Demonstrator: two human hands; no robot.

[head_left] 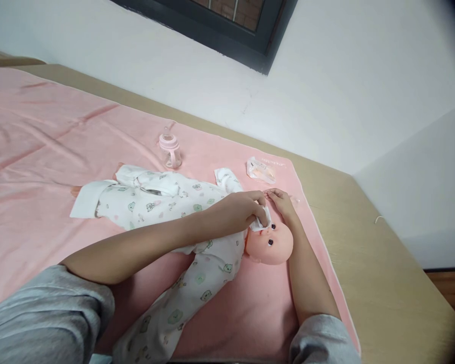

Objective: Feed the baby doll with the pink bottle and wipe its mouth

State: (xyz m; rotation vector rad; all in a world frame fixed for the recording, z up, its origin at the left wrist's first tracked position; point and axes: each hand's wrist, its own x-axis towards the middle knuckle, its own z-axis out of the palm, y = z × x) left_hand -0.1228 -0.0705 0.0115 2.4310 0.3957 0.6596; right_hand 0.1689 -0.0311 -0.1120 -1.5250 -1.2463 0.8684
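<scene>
A baby doll [280, 248] lies on its back, dressed in a white outfit [197, 197] printed with small green animals. Pinched in my left hand [246, 210] is a folded white tissue [264, 222], pressed against the doll's face around the mouth and cheek. My left forearm crosses above the doll's chest. On the far side of the doll's head rests my right hand [281, 202], its fingers stretched out and holding nothing visible. The inside of my right forearm lies close along the top of the head.
A pink blanket [34, 136] covers much of the wooden table [367, 263]. Beyond the doll stand a baby bottle [170, 149] with a pink collar and handle, and a clear plastic packet [261, 170]. A small transparent item lies near my right wrist. Behind is a white wall with a dark-framed window [250, 48].
</scene>
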